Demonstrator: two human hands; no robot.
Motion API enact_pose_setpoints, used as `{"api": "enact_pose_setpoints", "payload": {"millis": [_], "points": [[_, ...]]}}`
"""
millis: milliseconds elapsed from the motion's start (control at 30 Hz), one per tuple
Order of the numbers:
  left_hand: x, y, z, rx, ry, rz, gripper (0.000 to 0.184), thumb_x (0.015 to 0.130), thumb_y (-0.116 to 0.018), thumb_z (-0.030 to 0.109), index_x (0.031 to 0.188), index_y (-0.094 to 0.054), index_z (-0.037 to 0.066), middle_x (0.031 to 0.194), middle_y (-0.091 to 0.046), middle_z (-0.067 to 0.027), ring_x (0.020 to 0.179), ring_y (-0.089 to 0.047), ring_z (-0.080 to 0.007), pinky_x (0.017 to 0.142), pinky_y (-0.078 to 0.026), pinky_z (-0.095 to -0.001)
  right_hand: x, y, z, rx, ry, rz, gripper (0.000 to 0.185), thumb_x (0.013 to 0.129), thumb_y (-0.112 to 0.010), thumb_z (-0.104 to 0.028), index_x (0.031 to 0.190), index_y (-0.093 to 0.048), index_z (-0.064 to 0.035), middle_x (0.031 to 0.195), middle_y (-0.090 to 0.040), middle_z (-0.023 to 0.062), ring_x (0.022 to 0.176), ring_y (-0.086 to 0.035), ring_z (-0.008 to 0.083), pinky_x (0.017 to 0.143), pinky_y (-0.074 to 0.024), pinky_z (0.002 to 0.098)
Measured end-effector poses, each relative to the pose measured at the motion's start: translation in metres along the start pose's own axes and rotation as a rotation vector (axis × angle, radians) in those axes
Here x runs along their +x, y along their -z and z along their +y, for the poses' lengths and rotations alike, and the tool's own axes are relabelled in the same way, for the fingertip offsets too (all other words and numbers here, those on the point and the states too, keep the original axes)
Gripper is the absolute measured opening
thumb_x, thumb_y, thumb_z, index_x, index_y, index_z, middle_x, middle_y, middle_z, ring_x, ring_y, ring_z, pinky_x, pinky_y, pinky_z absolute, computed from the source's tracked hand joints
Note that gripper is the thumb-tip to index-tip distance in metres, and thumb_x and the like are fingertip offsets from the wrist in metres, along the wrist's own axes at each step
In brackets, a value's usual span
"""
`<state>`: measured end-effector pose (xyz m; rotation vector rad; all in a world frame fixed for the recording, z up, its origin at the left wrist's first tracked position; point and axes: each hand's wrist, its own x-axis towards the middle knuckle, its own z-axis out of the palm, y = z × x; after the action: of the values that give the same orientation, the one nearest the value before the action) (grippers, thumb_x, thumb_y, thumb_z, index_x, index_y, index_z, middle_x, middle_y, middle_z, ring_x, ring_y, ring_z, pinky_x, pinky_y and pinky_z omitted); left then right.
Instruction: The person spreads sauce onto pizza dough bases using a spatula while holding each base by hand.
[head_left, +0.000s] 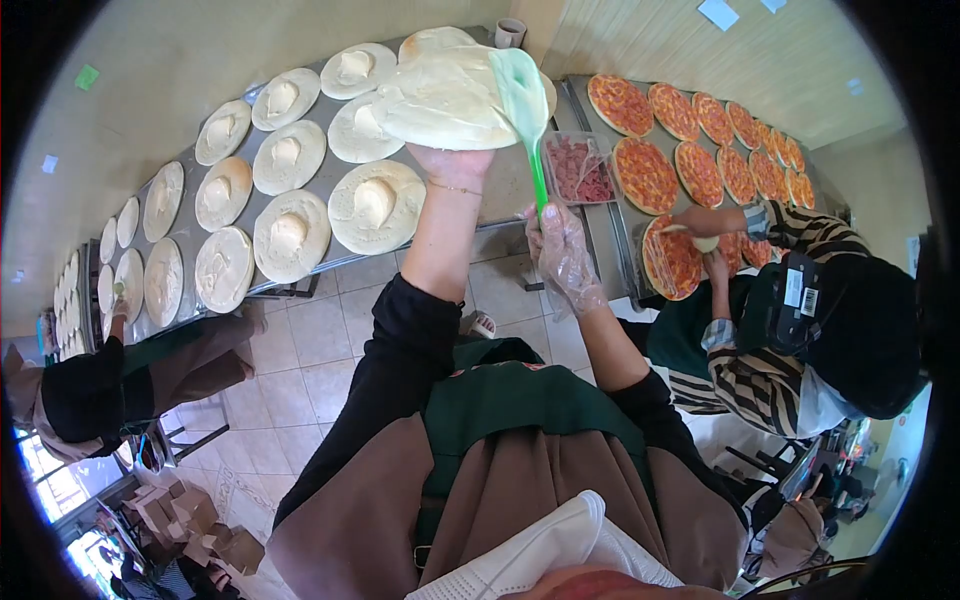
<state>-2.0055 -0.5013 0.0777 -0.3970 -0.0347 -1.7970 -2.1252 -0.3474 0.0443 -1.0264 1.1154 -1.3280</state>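
My bare left hand point(452, 163) is under a round pizza base point(440, 105), holding it up above the table. White cream is spread over most of that base. In a clear plastic glove, my right hand point(563, 250) is closed around the handle of a green spatula point(537, 160). The spatula's pale, cream-coated blade rests against the right edge of the base. Just right of the spatula, a clear tub point(580, 168) holds chopped pinkish meat. Nearest to my left arm on the table lies another base point(350, 222) with a mound of cream in its middle.
Several more bases with cream point(290, 233) cover the long metal table on the left. Pizzas with red topping point(648, 175) fill the right table. A co-worker point(790, 310) in striped sleeves bends over them. Another person point(90, 390) stands at the far left. A cup point(509, 33) sits at the back.
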Motion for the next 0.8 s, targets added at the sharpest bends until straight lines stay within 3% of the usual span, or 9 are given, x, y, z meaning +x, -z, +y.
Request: {"api": "enact_pose_setpoints", "payload": {"millis": [200, 267, 300, 367, 400, 467, 500, 767, 800], "points": [[-0.003, 0.005, 0.010, 0.123, -0.055, 0.068, 0.063, 0.088, -0.042, 0.054, 0.133, -0.046, 0.010, 0.138, -0.045, -0.0128, 0.129, -0.039, -0.0357, 0.109, -0.028, -0.0528, -0.009, 0.021, -0.018, -0.140, 0.096, 0.136, 0.032, 0.101, -0.039, -0.028, 0.096, -0.057, -0.0026, 0.063, -0.041, -0.0060, 0.056, -0.036, 0.0023, 0.048, -0.0303, 0.0199], [-0.007, 0.005, 0.014, 0.124, -0.039, 0.039, 0.064, 0.088, -0.042, 0.055, 0.134, -0.045, 0.010, 0.139, -0.044, -0.0128, 0.129, -0.038, -0.0358, 0.109, -0.028, -0.0529, -0.004, 0.038, -0.035, -0.525, 0.287, 0.180, 0.030, 0.100, -0.041, -0.026, 0.093, -0.059, -0.0019, 0.063, -0.050, 0.0012, 0.052, -0.044, 0.0124, 0.049, -0.0371, 0.0273], [-0.010, 0.004, 0.016, 0.185, -0.044, 0.057, 0.064, 0.088, -0.043, 0.055, 0.134, -0.044, 0.011, 0.139, -0.044, -0.0127, 0.129, -0.038, -0.0358, 0.109, -0.028, -0.0529, -0.001, 0.043, -0.046, -0.524, 0.285, 0.182, 0.030, 0.100, -0.041, -0.026, 0.093, -0.059, -0.0019, 0.063, -0.050, 0.0012, 0.052, -0.044, 0.0124, 0.049, -0.0371, 0.0273], [-0.012, 0.006, 0.021, 0.246, -0.043, 0.080, 0.065, 0.088, -0.043, 0.056, 0.135, -0.044, 0.011, 0.139, -0.044, -0.0127, 0.129, -0.038, -0.0358, 0.109, -0.028, -0.0529, 0.004, 0.050, -0.064, -0.911, 0.519, 0.238, 0.027, 0.098, -0.044, -0.023, 0.091, -0.060, -0.0032, 0.071, -0.059, 0.0142, 0.057, -0.056, 0.0313, 0.054, -0.0443, 0.0394], [-0.011, 0.008, 0.024, 0.263, -0.025, 0.077, 0.065, 0.088, -0.043, 0.057, 0.134, -0.044, 0.011, 0.138, -0.045, -0.0121, 0.127, -0.040, -0.0350, 0.107, -0.031, -0.0520, 0.005, 0.054, -0.066, -0.912, 0.513, 0.241, 0.027, 0.098, -0.044, -0.023, 0.091, -0.060, -0.0032, 0.071, -0.059, 0.0142, 0.057, -0.056, 0.0313, 0.054, -0.0443, 0.0394], [-0.010, 0.013, 0.025, 0.278, -0.007, 0.078, 0.065, 0.087, -0.043, 0.058, 0.134, -0.044, 0.012, 0.136, -0.047, -0.0116, 0.125, -0.043, -0.0343, 0.105, -0.035, -0.0511, 0.005, 0.061, -0.069, -1.179, 0.305, 0.148, 0.023, 0.096, -0.046, -0.022, 0.094, -0.060, -0.0051, 0.081, -0.061, 0.0226, 0.071, -0.058, 0.0424, 0.061, -0.0467, 0.0473], [-0.009, 0.010, 0.024, 0.320, -0.044, 0.089, 0.065, 0.088, -0.043, 0.058, 0.134, -0.043, 0.012, 0.136, -0.047, -0.0112, 0.125, -0.043, -0.0336, 0.105, -0.035, -0.0505, 0.002, 0.059, -0.068, -1.247, 0.413, 0.105, 0.022, 0.096, -0.045, -0.023, 0.098, -0.059, -0.0065, 0.083, -0.061, 0.0230, 0.073, -0.059, 0.0419, 0.063, -0.0466, 0.0504], [-0.013, 0.034, 0.036, 0.525, -0.193, 0.151, 0.063, 0.089, -0.042, 0.057, 0.135, -0.043, 0.014, 0.135, -0.047, -0.0098, 0.123, -0.045, -0.0315, 0.104, -0.037, -0.0486, -0.040, 0.039, -0.056, -1.173, 0.437, -0.132, 0.021, 0.095, -0.048, -0.021, 0.106, -0.056, -0.0048, 0.084, -0.063, 0.0186, 0.073, -0.062, 0.0390, 0.061, -0.0499, 0.0441], [-0.013, 0.035, 0.042, 0.275, -0.039, -0.001, 0.063, 0.089, -0.042, 0.057, 0.135, -0.043, 0.014, 0.135, -0.047, -0.0099, 0.123, -0.045, -0.0316, 0.104, -0.037, -0.0487, -0.037, 0.041, -0.054, -1.171, 0.435, -0.131, 0.021, 0.095, -0.048, -0.021, 0.106, -0.056, -0.0048, 0.084, -0.063, 0.0186, 0.073, -0.062, 0.0390, 0.061, -0.0499, 0.0441]]}}
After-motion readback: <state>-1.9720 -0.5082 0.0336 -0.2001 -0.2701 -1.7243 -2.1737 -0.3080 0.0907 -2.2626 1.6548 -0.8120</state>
